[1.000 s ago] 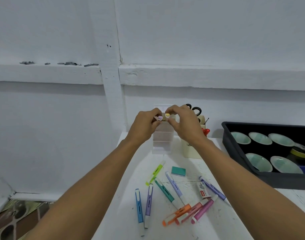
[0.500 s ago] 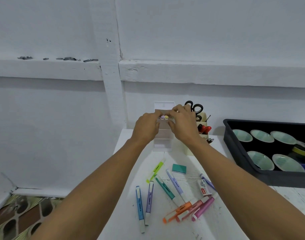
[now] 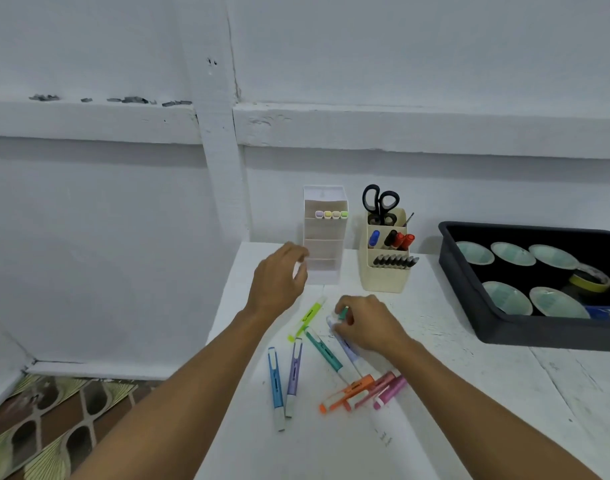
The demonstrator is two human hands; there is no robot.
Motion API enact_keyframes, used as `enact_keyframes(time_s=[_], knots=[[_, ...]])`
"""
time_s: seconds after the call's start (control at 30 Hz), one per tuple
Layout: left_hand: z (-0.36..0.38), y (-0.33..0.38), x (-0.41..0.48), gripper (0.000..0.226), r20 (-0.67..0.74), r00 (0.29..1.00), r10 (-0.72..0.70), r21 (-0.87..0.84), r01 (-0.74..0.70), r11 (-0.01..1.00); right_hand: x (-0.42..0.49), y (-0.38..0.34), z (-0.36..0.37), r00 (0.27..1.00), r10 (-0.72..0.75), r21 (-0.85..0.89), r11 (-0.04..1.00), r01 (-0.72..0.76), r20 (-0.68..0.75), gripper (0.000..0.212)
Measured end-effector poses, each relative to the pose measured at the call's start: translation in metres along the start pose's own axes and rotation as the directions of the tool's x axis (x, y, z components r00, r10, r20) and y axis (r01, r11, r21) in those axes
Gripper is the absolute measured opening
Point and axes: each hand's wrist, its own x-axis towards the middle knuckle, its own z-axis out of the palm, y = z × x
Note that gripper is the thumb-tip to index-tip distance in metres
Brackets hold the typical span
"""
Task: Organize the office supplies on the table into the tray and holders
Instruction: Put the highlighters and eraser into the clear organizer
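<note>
A white tiered holder stands at the back of the table with several highlighter caps showing in its top tier. My left hand hovers in front of it, fingers loosely curled and holding nothing. My right hand is down on the table, thumb and forefinger curled round the cap end of a lilac highlighter. A teal eraser shows between the fingers. Loose highlighters lie around: yellow-green, teal, blue, purple, orange, pink.
A cream holder with scissors and markers stands right of the white one. A black tray at the right holds several pale bowls and a yellow tape roll. The table's left edge drops to a patterned floor.
Both hands have left the white holder's top tier, where highlighters now sit. The left hand dropped slightly; the right hand came down onto the loose supplies.
</note>
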Motion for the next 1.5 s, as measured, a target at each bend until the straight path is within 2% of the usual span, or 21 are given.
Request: enact_keyframes(time_s=[0.07,0.13,0.2,0.27,0.33,0.4,0.47,0.6,0.7,0.8,1.0,1.13,1.37,1.5], knots=[[0.004,-0.001,-0.016,0.013,0.091,0.992,-0.087,-0.045,0.091,0.995,-0.003,0.001,0.013,0.999,0.039,-0.017,0.999,-0.038,0.014,0.031],[0.007,0.001,-0.027,0.01,0.222,0.95,-0.218,-0.117,0.248,0.962,-0.004,-0.002,0.017,0.998,0.044,-0.002,0.999,-0.044,-0.042,0.024],[0.008,0.007,-0.034,0.014,0.406,0.852,-0.33,-0.188,0.431,0.882,-0.005,-0.006,0.014,0.992,0.031,0.115,0.993,-0.016,-0.122,0.022],[0.008,0.014,-0.035,0.016,0.541,0.759,-0.363,-0.289,0.573,0.767,-0.006,-0.012,0.008,0.979,-0.002,0.24,0.969,0.052,-0.203,0.025],[0.005,0.023,-0.034,0.014,0.544,0.752,-0.373,-0.4,0.623,0.672,-0.008,-0.018,0.004,0.962,-0.035,0.28,0.953,0.114,-0.271,0.027],[0.0,0.03,-0.028,0.011,0.504,0.781,-0.37,-0.476,0.608,0.635,-0.008,-0.02,0.002,0.94,-0.063,0.291,0.942,0.167,-0.335,0.027],[-0.008,0.034,-0.018,0.008,0.44,0.83,-0.342,-0.492,0.542,0.681,-0.008,-0.018,0.004,0.933,-0.069,0.295,0.938,0.18,-0.353,0.027],[-0.034,0.034,0.017,0.01,0.101,0.958,-0.27,-0.502,0.283,0.817,-0.016,0.0,0.014,0.977,-0.08,0.182,0.976,0.116,-0.197,0.019],[-0.059,0.037,0.042,0.015,-0.103,0.988,-0.115,-0.385,0.067,0.921,-0.021,0.008,0.024,0.986,-0.115,0.098,0.987,0.127,-0.119,0.023],[-0.071,0.036,0.058,0.017,-0.17,0.985,-0.028,-0.277,-0.021,0.961,-0.021,0.008,0.024,0.984,-0.119,0.101,0.986,0.132,-0.129,0.023],[-0.061,0.031,0.064,0.018,-0.178,0.982,-0.065,-0.257,0.017,0.966,-0.018,0.009,0.024,0.981,-0.125,0.1,0.985,0.141,-0.146,0.021],[-0.057,0.033,0.069,0.016,-0.196,0.98,-0.016,-0.219,-0.028,0.975,-0.017,0.01,0.023,0.978,-0.133,0.109,0.982,0.152,-0.162,0.017],[-0.038,0.017,0.069,0.011,-0.043,0.999,-0.005,-0.104,0.0,0.995,-0.018,0.01,0.022,0.978,-0.132,0.137,0.978,0.155,-0.162,0.018],[-0.024,0.007,0.069,0.021,0.06,0.998,-0.017,-0.007,0.018,1.0,-0.017,0.013,0.019,0.976,-0.128,0.163,0.974,0.157,-0.173,0.014]])
